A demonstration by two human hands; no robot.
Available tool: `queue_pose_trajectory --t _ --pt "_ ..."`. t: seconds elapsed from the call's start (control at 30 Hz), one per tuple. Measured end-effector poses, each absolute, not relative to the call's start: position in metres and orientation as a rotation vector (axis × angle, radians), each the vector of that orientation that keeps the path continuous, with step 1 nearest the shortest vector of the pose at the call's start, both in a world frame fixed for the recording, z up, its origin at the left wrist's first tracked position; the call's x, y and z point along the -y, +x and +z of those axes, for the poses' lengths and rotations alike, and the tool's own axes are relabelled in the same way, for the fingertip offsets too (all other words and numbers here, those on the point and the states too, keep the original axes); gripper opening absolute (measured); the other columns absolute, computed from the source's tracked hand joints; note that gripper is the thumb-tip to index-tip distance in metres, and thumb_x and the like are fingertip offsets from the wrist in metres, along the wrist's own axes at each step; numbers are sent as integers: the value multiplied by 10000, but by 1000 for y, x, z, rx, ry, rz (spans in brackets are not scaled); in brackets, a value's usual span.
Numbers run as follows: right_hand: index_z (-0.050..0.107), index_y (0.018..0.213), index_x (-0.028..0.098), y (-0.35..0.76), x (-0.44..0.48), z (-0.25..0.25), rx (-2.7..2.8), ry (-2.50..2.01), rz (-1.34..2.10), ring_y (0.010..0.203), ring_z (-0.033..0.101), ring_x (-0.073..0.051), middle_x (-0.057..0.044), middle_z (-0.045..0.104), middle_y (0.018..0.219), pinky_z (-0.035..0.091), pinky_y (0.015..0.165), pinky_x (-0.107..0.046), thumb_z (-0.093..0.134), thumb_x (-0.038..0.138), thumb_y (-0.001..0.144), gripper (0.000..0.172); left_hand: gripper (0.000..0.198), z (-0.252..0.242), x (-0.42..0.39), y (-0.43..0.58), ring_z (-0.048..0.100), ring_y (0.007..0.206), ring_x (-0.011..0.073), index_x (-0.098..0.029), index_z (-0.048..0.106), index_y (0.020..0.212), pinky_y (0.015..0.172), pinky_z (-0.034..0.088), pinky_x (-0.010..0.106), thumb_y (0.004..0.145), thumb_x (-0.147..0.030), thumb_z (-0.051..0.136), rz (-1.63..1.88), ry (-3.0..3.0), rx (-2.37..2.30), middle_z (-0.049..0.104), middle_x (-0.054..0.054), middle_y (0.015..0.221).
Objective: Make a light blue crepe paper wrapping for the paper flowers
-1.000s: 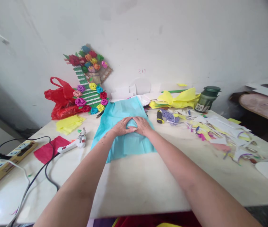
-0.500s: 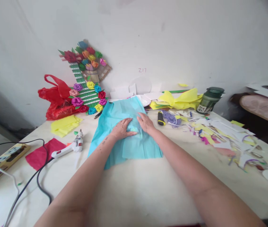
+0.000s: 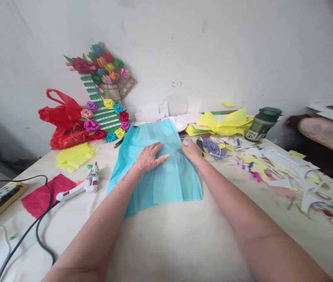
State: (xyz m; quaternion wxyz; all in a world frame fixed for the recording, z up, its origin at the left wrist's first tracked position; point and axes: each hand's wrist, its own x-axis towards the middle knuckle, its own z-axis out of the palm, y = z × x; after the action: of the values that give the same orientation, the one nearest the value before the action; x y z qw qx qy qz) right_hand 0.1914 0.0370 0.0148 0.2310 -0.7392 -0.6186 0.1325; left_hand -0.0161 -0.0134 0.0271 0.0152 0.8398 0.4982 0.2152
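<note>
Likely smoothing: left hand (image 3: 150, 157) spread, gripping nothing, atop thin light-blue rectangular sheet (image 3: 169, 184), right hand (image 3: 191, 149) half-curled, hold unclear; next calls for gentle tension.

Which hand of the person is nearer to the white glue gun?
Left. The left hand lies over the blue sheet, to the right of the glue gun; the right hand is farther, at the sheet's right edge.

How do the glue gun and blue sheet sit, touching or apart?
Apart: the head view shows a strip of pale tabletop between the glue gun and the blue sheet.
</note>
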Motion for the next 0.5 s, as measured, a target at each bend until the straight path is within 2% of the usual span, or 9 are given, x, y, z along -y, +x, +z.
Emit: queue_pose_trajectory --t 0.13,0.2,0.3,0.37,0.5 --pt "512 1199 204 196 -38 17 1676 -2054 367 1050 541 -296 -129 592 1137 412 821 -406 408 499 780 523 548 42 13 -23 466 1156 195 -197 463 1247 986 340 308 858 -541 287 747 2479 -1720 517 54 1257" --pt "573 1127 190 198 -38 18 1673 -2069 377 1035 549 -302 -141 598 1122 416 810 -405 408 515 771 510 520 45 10 -32 501 1113 208 -203 527 1183 965 358 316 857 -532 290 725 2346 -1913 557 56 1209" --pt "646 992 175 201 -39 19 1704 -2082 411 991 572 -305 -149 631 1041 425 782 -403 401 510 768 472 515 43 6 -48 469 1133 293 -197 565 1132 991 298 461 807 -548 373 594 2099 -2321 547 100 1214" --pt "663 937 177 203 -40 19 1714 -2086 443 963 584 -307 -144 645 1000 429 766 -403 413 504 757 450 538 40 4 -59 387 1195 344 -203 558 1132 977 262 551 776 -569 391 520 1918 -2487 482 118 1280" --pt "612 1061 198 207 -40 16 1661 -2072 454 998 566 -306 -124 620 1079 423 785 -408 482 453 709 453 624 34 7 -76 371 1191 388 -166 500 1187 905 340 545 729 -585 432 465 1656 -2597 414 186 1309"
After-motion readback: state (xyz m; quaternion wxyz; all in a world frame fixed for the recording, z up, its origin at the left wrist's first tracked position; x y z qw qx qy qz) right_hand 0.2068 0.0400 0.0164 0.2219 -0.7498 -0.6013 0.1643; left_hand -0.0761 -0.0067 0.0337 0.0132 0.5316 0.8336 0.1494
